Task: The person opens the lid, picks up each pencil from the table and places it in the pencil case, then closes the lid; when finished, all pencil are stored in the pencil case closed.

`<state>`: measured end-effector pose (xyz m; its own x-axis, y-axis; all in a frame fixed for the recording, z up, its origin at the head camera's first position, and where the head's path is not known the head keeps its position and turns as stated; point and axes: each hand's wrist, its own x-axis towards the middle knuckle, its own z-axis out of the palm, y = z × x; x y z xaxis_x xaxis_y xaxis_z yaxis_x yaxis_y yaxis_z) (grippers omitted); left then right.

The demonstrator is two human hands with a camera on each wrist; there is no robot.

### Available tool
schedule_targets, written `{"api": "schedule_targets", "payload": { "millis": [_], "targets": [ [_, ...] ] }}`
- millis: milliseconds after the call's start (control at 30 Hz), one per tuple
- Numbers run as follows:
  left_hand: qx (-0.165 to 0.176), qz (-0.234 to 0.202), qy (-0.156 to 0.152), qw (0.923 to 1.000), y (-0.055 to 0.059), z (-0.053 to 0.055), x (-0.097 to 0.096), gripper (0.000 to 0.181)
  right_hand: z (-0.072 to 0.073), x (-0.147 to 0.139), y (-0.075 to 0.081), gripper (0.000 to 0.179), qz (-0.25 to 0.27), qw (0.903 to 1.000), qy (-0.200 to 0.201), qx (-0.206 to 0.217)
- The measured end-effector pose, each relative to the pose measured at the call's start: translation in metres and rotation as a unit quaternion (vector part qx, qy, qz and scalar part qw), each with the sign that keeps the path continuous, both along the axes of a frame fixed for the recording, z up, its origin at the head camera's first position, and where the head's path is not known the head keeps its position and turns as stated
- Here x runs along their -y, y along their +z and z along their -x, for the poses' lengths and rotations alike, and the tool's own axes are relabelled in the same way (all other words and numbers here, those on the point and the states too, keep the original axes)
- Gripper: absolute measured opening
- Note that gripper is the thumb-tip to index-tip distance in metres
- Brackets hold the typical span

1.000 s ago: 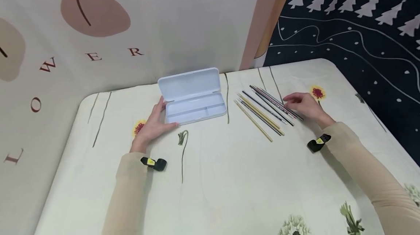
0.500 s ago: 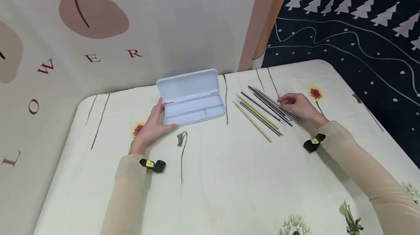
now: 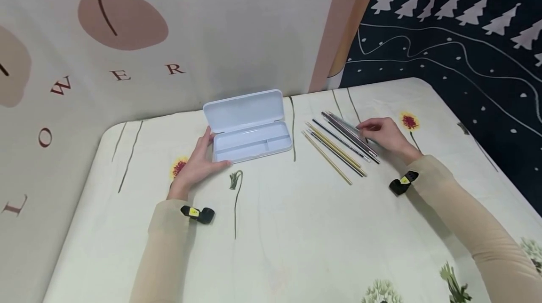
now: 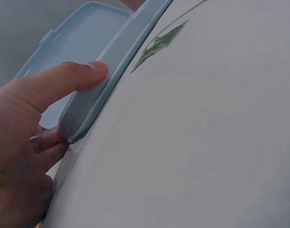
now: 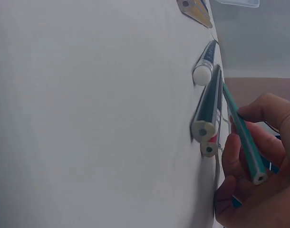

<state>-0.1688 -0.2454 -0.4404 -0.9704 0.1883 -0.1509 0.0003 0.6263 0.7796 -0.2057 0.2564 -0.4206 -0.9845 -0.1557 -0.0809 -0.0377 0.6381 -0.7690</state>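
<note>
A pale blue pencil case (image 3: 243, 111) lies on the table with its lid raised at the back and its divided tray bare. My left hand (image 3: 195, 165) grips its left end, thumb (image 4: 83, 76) on the front wall and fingers behind. At the right side of a loose pile of pencils (image 3: 336, 148), my right hand (image 3: 388, 139) pinches a green pencil (image 5: 249, 142) between thumb and fingers. In the right wrist view its near end angles away from the other pencils (image 5: 207, 107), which lie on the cloth.
A white tablecloth (image 3: 288, 227) with printed flowers covers the table. Behind stand a light printed curtain (image 3: 254, 35) and, at the right, a dark cloth (image 3: 466, 58) with white trees. Gold pencils (image 3: 334, 142) lie on the pile's left side.
My right hand has shifted slightly left, and its fingers have closed on the green pencil, drawing it off the pile's right side. The left hand and the case stay put.
</note>
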Motion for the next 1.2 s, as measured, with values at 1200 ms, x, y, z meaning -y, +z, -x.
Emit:
{"api": "schedule_targets", "payload": {
  "millis": [1200],
  "targets": [
    [-0.01,-0.002,-0.006,0.9999,0.002,-0.002,0.0,0.116,0.015,0.061,0.007,0.024,0.118,0.9906,0.069,0.003]
  ]
}}
